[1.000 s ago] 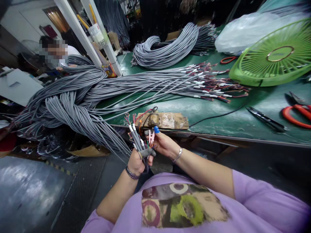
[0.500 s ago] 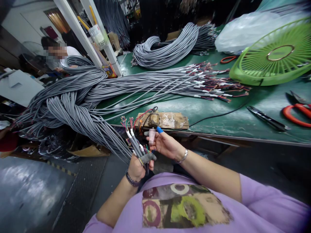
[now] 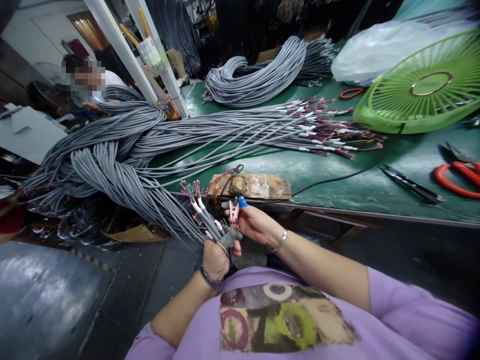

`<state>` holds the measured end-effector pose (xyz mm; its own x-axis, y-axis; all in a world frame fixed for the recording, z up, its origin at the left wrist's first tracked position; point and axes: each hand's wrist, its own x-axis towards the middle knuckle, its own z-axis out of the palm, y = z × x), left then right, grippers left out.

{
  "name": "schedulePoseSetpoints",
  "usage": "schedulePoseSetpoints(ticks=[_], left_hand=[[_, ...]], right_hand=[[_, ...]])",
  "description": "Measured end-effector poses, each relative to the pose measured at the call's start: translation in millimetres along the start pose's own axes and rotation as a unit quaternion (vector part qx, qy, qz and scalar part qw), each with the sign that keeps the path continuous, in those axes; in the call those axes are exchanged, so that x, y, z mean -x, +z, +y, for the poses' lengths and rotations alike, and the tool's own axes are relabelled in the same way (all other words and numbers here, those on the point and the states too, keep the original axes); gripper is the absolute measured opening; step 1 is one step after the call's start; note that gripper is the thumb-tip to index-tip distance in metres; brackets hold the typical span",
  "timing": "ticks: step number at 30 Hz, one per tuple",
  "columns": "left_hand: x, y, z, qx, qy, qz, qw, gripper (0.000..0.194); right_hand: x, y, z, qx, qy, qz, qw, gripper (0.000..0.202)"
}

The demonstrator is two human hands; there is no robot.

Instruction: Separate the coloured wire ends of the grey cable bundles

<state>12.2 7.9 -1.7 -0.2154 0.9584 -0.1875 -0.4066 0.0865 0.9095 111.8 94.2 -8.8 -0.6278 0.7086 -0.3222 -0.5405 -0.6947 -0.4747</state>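
My left hand (image 3: 218, 256) is closed around several grey cables (image 3: 205, 216), just in front of the bench edge. Their stripped ends point up, with white sleeves and fanned coloured wires. A grey cover wraps the thumb of this hand. My right hand (image 3: 258, 226), a blue cover on its thumb, pinches a small pink clip (image 3: 234, 212) close to the left thumb. Thin orange wires show just below the clip; whether its jaws grip them I cannot tell. Behind both hands, a wooden block (image 3: 262, 187) with a red and a black lead lies along the bench edge.
Long grey cables (image 3: 225, 127) stretch across the green bench (image 3: 330, 192), and a coil (image 3: 262, 75) lies behind them. To the right are pliers (image 3: 410, 184), red-handled scissors (image 3: 455, 175), a green fan (image 3: 431, 82) and a plastic bag (image 3: 375, 50). Another person (image 3: 90, 77) is at the far left.
The pink clip, blurred before, has turned so its two arms show, and sits just above the left thumb. My left hand has shifted slightly right; the cable ends lean further left.
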Motion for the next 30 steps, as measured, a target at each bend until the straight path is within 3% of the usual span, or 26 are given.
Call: schedulePoseSetpoints(ticks=[7,15,18,23,30], left_hand=[[-2,-0.1,-5,-0.012,0.0,0.007,1.0,0.025],[3,-3.9,-5,-0.013,0.0,0.014,1.0,0.029],[8,-4.9,-4,-0.015,0.007,0.018,1.0,0.029],[10,-2.4,-2,-0.005,0.016,0.061,0.998,0.029],[4,2.4,-5,0.005,0.029,0.071,0.997,0.027]], right_hand=[[-2,7,1,-0.018,-0.013,0.032,0.999,0.032],[2,0,2,-0.018,0.018,-0.022,0.999,0.048],[2,-4,0,-0.006,0.024,-0.037,0.999,0.042],[2,-5,-3,0.028,-0.02,-0.022,0.999,0.019],[1,-13,4,0.114,-0.11,-0.01,0.987,0.037]])
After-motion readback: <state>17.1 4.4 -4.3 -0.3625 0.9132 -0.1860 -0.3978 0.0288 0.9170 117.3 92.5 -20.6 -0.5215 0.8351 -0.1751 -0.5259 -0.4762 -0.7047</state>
